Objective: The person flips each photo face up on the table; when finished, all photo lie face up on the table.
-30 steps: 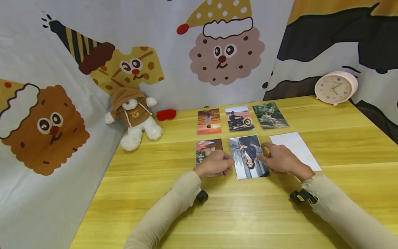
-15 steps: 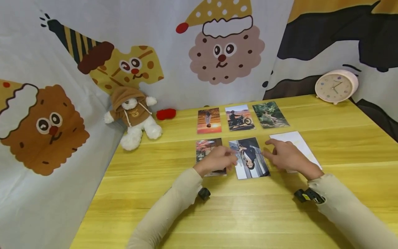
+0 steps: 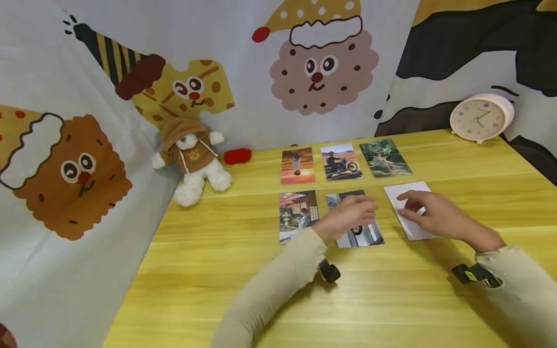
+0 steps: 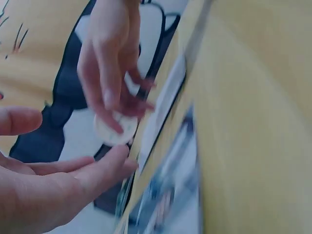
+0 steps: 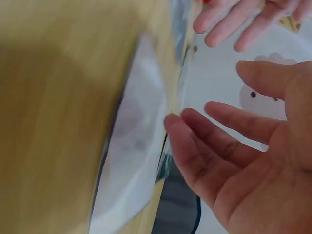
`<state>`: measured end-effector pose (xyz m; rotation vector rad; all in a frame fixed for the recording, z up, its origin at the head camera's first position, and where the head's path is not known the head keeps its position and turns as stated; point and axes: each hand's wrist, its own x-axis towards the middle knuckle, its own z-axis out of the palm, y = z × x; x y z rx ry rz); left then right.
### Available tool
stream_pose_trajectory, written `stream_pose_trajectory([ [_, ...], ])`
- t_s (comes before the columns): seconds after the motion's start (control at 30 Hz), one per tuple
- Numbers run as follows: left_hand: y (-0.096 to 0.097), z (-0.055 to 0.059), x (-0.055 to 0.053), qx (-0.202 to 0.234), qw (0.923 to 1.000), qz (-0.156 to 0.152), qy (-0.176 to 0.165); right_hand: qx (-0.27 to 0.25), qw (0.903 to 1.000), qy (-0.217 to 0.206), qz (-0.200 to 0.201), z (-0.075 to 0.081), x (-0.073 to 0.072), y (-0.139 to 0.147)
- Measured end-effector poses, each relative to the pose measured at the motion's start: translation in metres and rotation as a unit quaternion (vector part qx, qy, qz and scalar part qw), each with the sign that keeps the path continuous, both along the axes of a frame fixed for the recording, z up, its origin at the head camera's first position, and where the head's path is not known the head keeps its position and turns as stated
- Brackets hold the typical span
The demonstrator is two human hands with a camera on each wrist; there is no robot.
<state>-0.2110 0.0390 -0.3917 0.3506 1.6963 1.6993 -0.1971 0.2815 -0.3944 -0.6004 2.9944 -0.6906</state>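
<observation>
My left hand (image 3: pixel 348 216) hovers over the front middle photo (image 3: pixel 366 237), covering part of its picture of a person in dark clothes. Its fingers are relaxed and hold nothing. Above the white face-down card (image 3: pixel 415 227) at the front right is my right hand (image 3: pixel 444 218), fingers loosely bent with a gap to the thumb. In the right wrist view that white card (image 5: pixel 134 131) lies on the table apart from the fingers. At the front left is a photo of a person by a house with red leaves (image 3: pixel 299 212).
Behind lie a sunset photo (image 3: pixel 298 166), a motorcycle photo (image 3: pixel 341 162) and a green forest photo (image 3: pixel 385 158). A teddy bear in a brown hoodie (image 3: pixel 194 159) sits at the left, beside a red object (image 3: pixel 237 155). A round clock (image 3: pixel 480 119) stands back right.
Both hands have left the front middle photo's edges and moved right. The left now hovers over that photo, uncovering the front left one; the right is above the white card. The view has shifted slightly.
</observation>
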Motion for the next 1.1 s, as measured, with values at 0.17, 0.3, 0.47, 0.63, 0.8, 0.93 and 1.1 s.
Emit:
stream_pose_trajectory([
  [0.17, 0.031, 0.004, 0.009, 0.005, 0.9997, -0.014, -0.022, 0.023, 0.9992, 0.019, -0.028, -0.002, -0.004, 0.027],
  [0.3, 0.047, 0.002, 0.011, 0.012, 0.9997, -0.005, -0.019, 0.057, 0.9952, -0.032, -0.073, -0.001, -0.005, 0.057],
  [0.47, 0.055, -0.002, 0.01, 0.0, 0.9999, 0.008, -0.011, 0.096, 0.9859, -0.086, -0.107, -0.002, -0.001, 0.084],
  [0.63, 0.061, -0.005, 0.005, -0.004, 0.9998, 0.018, -0.008, 0.112, 0.9812, -0.098, -0.123, -0.007, 0.003, 0.088],
  [0.8, 0.074, -0.004, 0.004, -0.014, 0.9995, 0.027, 0.0, 0.098, 0.9797, -0.114, -0.133, -0.009, 0.004, 0.084],
  [0.93, 0.076, -0.005, 0.003, -0.017, 0.9984, 0.053, -0.005, 0.084, 0.979, -0.126, -0.136, -0.01, 0.0, 0.076],
  [1.1, 0.077, -0.008, 0.002, -0.002, 0.9951, 0.098, -0.007, 0.074, 0.9774, -0.13, -0.149, -0.008, 0.0, 0.073],
])
